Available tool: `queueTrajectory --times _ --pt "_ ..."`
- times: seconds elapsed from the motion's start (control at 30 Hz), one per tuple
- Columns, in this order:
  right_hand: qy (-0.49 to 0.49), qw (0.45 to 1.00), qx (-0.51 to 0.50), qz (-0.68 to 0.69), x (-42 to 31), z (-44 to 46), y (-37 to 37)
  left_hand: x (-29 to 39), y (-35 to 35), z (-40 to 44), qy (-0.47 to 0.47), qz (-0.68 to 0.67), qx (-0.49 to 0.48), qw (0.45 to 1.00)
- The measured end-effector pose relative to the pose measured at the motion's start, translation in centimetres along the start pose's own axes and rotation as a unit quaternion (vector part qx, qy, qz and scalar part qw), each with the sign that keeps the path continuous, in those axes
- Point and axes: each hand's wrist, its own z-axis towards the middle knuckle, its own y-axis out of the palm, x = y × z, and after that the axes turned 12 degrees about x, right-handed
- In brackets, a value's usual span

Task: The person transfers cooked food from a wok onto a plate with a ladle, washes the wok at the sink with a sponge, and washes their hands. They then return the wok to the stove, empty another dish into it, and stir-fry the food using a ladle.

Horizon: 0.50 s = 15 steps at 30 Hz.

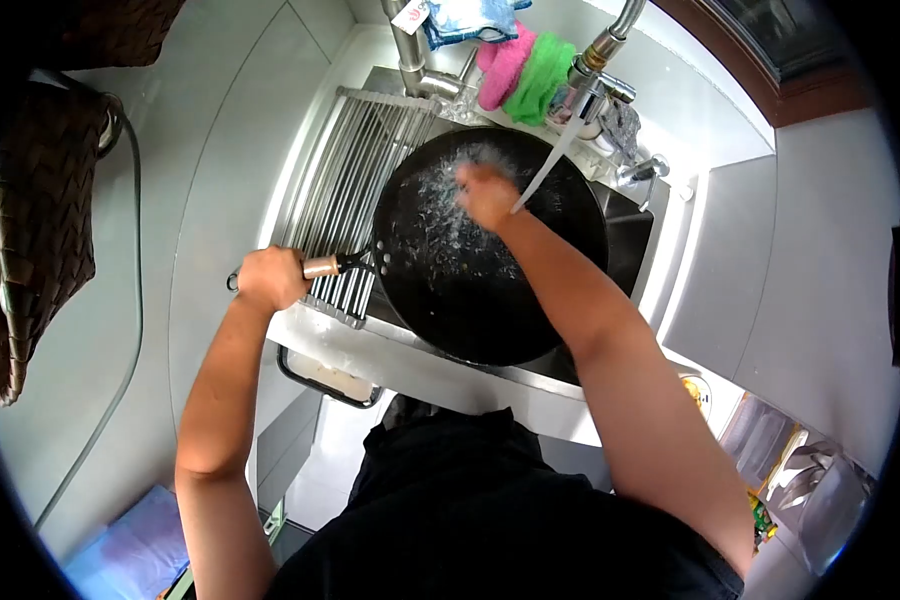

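A large black wok [470,310] rests over the sink, tilted a little, its inside wet and full of splashing drops. My left hand [273,278] is wrapped round the wok's handle [321,267], which has a wooden-looking part. Inside the wok, near its upper middle, is my right hand [486,197]. Motion smears its fingers, so whether they hold anything is hidden. A stream of water [550,165] runs from the faucet [592,90] down onto my right wrist.
Left of the wok, a metal roll-up drying rack [355,150] lies across the sink [630,240]. Behind hang a pink cloth [505,68], a green cloth [540,78] and a blue-white cloth [470,18]. A woven basket [45,220] hangs at far left.
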Motion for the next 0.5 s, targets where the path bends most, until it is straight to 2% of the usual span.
queueTrajectory --times 0.07,0.13,0.17,0.27,0.33,0.4,0.47,0.5 --pt "0.138 0.970 0.197 0.033 -2.3 1.1 1.4 -0.2 0.4 0.1 0.002 0.003 0.002 1.000" --pt "-0.131 0.980 0.134 0.065 -6.4 0.8 0.3 -0.1 0.6 0.4 0.004 0.004 0.004 1.000" --pt "-0.243 0.968 0.047 0.044 -7.2 1.2 -0.9 -0.1 0.6 0.5 0.002 0.004 0.004 1.000" --pt "-0.340 0.932 0.051 -0.119 -3.3 3.7 -4.2 0.2 0.1 0.0 -0.001 0.007 0.004 1.000" --pt "-0.311 0.901 0.159 -0.259 1.4 3.2 -6.0 -0.1 0.5 0.1 0.003 0.007 0.015 1.000" --pt "-0.276 0.905 0.034 -0.322 4.3 1.1 -8.9 -0.3 1.2 -0.1 0.003 -0.008 0.028 1.000" --pt "-0.245 0.885 0.010 -0.396 7.2 -2.4 -9.1 -0.3 1.1 -0.3 0.010 -0.020 0.039 0.999" --pt "-0.152 0.888 -0.086 -0.424 5.2 -3.9 -11.0 -0.4 1.3 -0.3 0.002 -0.020 0.038 0.999"
